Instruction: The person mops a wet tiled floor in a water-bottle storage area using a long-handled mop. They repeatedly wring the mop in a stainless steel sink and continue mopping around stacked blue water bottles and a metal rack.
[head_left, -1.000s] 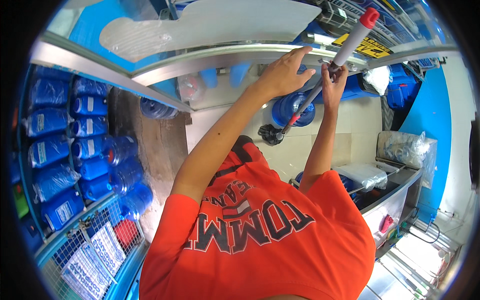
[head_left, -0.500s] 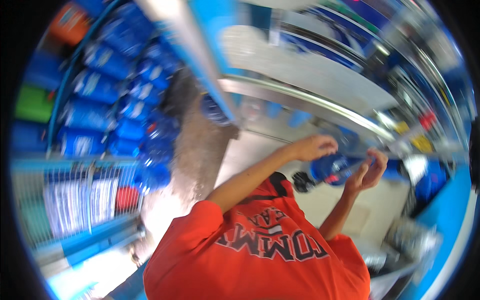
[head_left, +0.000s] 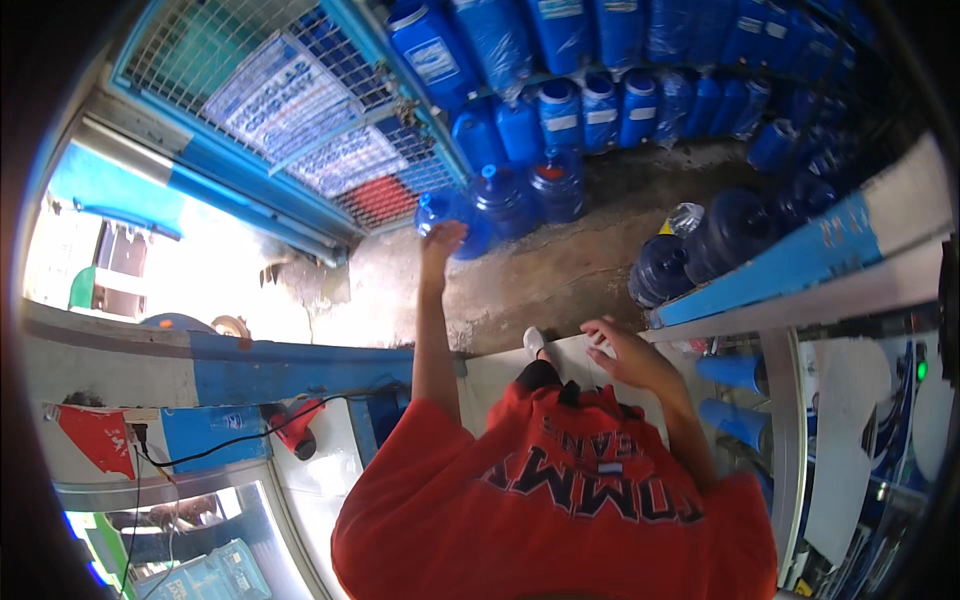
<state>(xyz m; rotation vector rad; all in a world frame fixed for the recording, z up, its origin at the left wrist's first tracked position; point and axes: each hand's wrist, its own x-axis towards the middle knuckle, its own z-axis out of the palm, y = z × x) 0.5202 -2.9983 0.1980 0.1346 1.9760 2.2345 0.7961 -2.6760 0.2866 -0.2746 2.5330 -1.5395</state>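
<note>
My left hand (head_left: 445,237) is stretched out ahead with its fingers extended and holds nothing. In the picture it overlaps the leftmost large round blue water jug (head_left: 470,225); I cannot tell whether it touches it. Two more clear blue jugs, a middle one (head_left: 505,205) and one with a red cap (head_left: 557,190), stand beside that on the concrete floor. My right hand (head_left: 630,355) hangs bent in front of my red shirt, fingers loosely apart, with nothing in it, near the end of a metal-framed glass counter (head_left: 790,420).
Blue containers (head_left: 560,115) line shelves at the back. A wire-mesh gate (head_left: 290,110) stands at the far left, beside a bright doorway (head_left: 200,260). More dark blue jugs (head_left: 715,245) sit behind the blue-painted counter edge on the right. A black cord (head_left: 260,437) crosses the low wall.
My view has swung to the left, away from the counter interior toward the doorway and jugs. My left arm now reaches forward; my right hand has drawn in near my body.
</note>
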